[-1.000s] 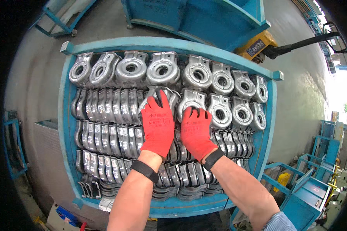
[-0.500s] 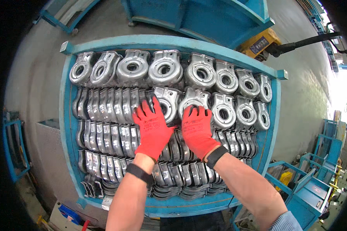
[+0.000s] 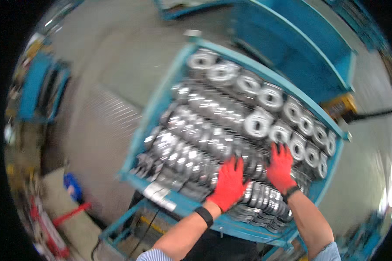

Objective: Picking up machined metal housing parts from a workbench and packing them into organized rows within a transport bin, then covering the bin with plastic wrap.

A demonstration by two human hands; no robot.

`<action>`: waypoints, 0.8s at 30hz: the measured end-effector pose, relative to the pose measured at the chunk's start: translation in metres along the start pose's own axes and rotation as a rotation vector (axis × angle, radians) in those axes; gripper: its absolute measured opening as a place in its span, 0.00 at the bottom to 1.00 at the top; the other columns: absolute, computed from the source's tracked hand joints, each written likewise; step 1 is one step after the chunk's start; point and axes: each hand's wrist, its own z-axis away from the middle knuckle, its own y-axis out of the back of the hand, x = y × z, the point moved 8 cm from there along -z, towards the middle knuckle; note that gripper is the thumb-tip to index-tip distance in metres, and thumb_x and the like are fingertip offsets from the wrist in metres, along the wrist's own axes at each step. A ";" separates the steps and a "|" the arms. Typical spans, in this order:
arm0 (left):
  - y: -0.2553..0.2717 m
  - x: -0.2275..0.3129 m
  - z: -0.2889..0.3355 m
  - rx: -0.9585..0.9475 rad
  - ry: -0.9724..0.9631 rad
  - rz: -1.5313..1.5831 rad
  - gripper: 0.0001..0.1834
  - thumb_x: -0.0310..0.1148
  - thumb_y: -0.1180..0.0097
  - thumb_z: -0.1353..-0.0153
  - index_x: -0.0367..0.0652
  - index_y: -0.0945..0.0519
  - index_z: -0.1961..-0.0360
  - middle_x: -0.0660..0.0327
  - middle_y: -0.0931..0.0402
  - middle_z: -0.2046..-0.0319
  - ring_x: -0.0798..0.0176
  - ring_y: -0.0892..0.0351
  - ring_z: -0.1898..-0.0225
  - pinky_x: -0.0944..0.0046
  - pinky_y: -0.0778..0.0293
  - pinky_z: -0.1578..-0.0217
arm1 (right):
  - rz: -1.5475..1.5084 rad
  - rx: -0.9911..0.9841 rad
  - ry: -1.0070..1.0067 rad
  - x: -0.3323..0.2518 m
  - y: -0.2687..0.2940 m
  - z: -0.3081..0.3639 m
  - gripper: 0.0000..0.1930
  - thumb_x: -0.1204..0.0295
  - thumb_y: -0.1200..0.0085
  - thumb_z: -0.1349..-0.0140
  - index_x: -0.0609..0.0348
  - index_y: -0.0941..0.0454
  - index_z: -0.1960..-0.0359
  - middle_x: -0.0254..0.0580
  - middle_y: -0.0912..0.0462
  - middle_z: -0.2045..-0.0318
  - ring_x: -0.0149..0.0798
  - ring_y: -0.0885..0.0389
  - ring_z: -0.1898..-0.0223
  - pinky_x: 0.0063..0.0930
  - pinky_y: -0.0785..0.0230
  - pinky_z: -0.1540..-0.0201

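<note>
Both my hands wear red gloves with dark fingertips. My left hand lies over the near rows of shiny pressed metal parts, its fingers stretched out. Farther right, my right hand reaches forward, fingers extended, beside the flat-lying metal parts with round holes. Neither hand shows a part in its grip, though blur hides the exact contact. The parts fill a blue metal crate: on-edge rows to the left and near side, hole-side-up ones along the far and right sides.
A larger blue bin stands beyond the crate. Near its right end is a yellow piece of equipment with a black handle. White labels sit on the crate's near edge. A red bar and a blue object lie lower left.
The view has turned and shifted, so the crate appears tilted and farther right. My hands have come off the middle hole-side-up parts toward the near rows, and sit farther apart.
</note>
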 end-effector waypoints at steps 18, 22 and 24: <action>-0.165 -0.019 0.652 0.460 1.506 0.869 0.35 0.54 0.44 0.47 0.34 0.27 0.47 0.41 0.28 0.49 0.42 0.30 0.45 0.53 0.33 0.45 | 0.032 -0.871 0.908 -0.149 -0.126 0.421 0.31 0.56 0.43 0.47 0.57 0.32 0.43 0.55 0.26 0.51 0.54 0.29 0.47 0.44 0.36 0.45; -0.135 0.025 0.709 0.852 1.363 1.019 0.28 0.49 0.42 0.46 0.39 0.24 0.50 0.45 0.23 0.55 0.47 0.23 0.53 0.55 0.29 0.53 | 0.136 -0.899 0.977 -0.168 -0.124 0.432 0.29 0.55 0.45 0.46 0.58 0.30 0.45 0.55 0.23 0.54 0.52 0.26 0.49 0.41 0.35 0.45; -0.092 0.055 0.762 1.116 1.431 0.977 0.25 0.47 0.42 0.45 0.40 0.23 0.51 0.46 0.22 0.57 0.49 0.22 0.55 0.56 0.28 0.55 | 0.241 -0.869 1.105 -0.194 -0.123 0.442 0.28 0.55 0.45 0.46 0.60 0.29 0.47 0.56 0.24 0.53 0.56 0.27 0.50 0.44 0.34 0.47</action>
